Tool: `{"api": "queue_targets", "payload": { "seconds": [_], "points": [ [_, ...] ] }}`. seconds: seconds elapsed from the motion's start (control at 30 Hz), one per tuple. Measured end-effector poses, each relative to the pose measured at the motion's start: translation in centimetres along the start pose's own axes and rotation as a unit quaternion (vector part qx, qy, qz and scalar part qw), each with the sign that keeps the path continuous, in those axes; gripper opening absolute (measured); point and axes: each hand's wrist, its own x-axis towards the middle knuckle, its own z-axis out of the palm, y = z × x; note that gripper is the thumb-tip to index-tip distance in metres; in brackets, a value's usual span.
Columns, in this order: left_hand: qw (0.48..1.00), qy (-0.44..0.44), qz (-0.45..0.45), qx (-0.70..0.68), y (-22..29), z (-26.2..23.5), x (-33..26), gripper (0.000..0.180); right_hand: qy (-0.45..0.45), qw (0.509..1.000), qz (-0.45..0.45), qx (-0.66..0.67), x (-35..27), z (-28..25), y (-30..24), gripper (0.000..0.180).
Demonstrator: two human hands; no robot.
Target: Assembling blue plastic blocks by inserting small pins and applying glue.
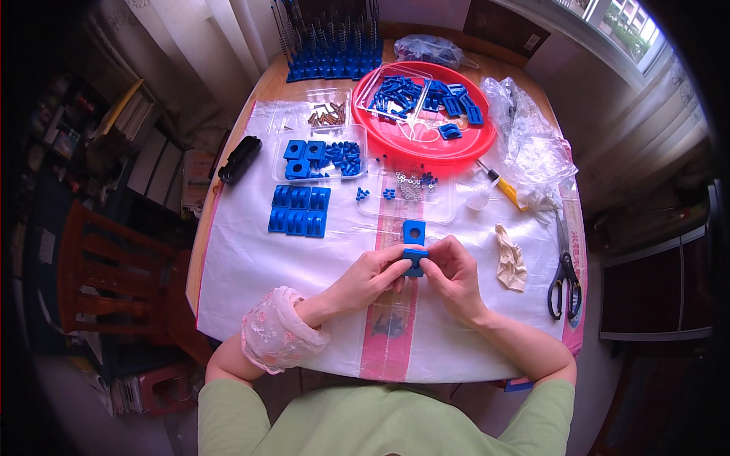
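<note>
The black case (239, 159) is lying near the left edge of the table (228, 251), and the flat blue blocks (299, 210) are sitting beside it. The left hand (370, 275) and the right hand (450, 270) are both pinching one small blue block (414, 262) at the middle of the table, with their grip closed on it. Another blue block (414, 232) is standing just behind. The scissors (565, 277) are lying at the right edge, with free cloth between.
</note>
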Motion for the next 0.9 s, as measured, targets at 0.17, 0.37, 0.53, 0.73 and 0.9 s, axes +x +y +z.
{"api": "queue_targets", "payload": {
  "seconds": [0.17, 0.37, 0.53, 0.73, 0.9],
  "points": [
    [1.0, -0.005, 0.004, 0.005, -0.2, -0.1, -0.1, 0.031, -0.001, 1.0, -0.004, -0.016, 0.0, -0.1, -0.1, 0.011],
    [1.0, -0.008, 0.011, 0.01, -0.2, -0.1, -0.1, 0.03, -0.002, 1.0, 0.004, -0.016, -0.1, -0.2, 0.0, 0.011],
    [0.999, 0.012, 0.005, -0.049, -0.9, -0.2, 0.0, 0.027, 0.019, 0.999, 0.016, 0.033, 0.0, 0.2, -1.2, 0.01],
    [0.995, 0.009, -0.015, -0.103, -1.4, -0.7, 0.4, 0.025, -0.019, 0.994, -0.106, 0.008, -0.9, -0.9, -3.4, 0.009],
    [0.987, 0.006, -0.022, -0.161, -1.5, -1.0, 0.8, 0.029, -0.258, 0.953, -0.102, 0.119, -1.7, -0.7, -9.7, 0.042]
  ]
}}
